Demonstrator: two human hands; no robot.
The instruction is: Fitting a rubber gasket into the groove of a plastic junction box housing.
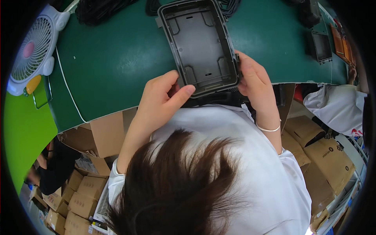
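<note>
Between my two hands is a dark grey, rectangular plastic case (199, 43), tilted a little, with its hollow inside facing up. My left hand (164, 96) grips its near left corner, the thumb lying over the near rim. On the right long side, my right hand (253, 78) is closed around the edge by a small latch; part of its fingers is hidden beneath the case. The case lies over the green tabletop's near edge, close to my body.
A white fan (35, 47) stands at the left on the green table (117, 62). Black cables (98, 9) lie at the back. Another dark case (322, 47) is at the right, near a person in white (337, 103). Cardboard boxes (82, 196) are stacked behind me.
</note>
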